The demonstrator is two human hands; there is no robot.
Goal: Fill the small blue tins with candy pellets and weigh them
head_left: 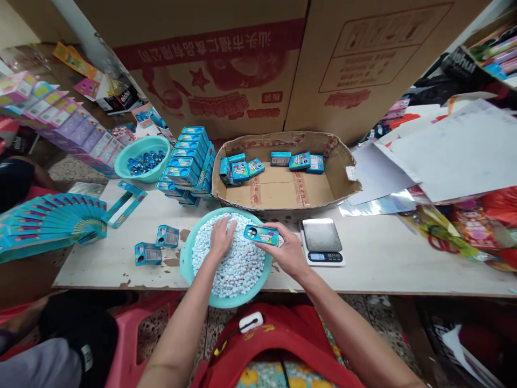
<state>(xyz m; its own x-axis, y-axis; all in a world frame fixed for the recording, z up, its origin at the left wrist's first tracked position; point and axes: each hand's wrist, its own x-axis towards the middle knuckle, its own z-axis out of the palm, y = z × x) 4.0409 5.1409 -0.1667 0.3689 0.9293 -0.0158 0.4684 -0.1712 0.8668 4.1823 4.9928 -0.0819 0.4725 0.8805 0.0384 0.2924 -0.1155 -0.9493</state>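
A turquoise bowl point(186, 264) filled with small pale blue and white round candies point(238, 275) sits at the table's front edge. My left hand point(221, 237) reaches into it, thumb apart from the fingers, fingertips among the candies. Over the bowl's right side my right hand point(288, 250) grips a small blue printed box point(264, 235) between thumb and fingers. A round window at its left end faces up. To the right lies a digital scale point(322, 237) with nothing on its plate. Left of the bowl stand two small blue boxes point(167, 236).
Behind the bowl, a cut-down cardboard tray point(278, 191) holds several blue boxes. Stacked blue boxes point(188, 161) and a bowl of blue wrapped pieces point(147, 156) stand left of it. Flat blue cartons point(52, 218) fan out farther left; papers point(456, 151) lie at right. Another person sits at left.
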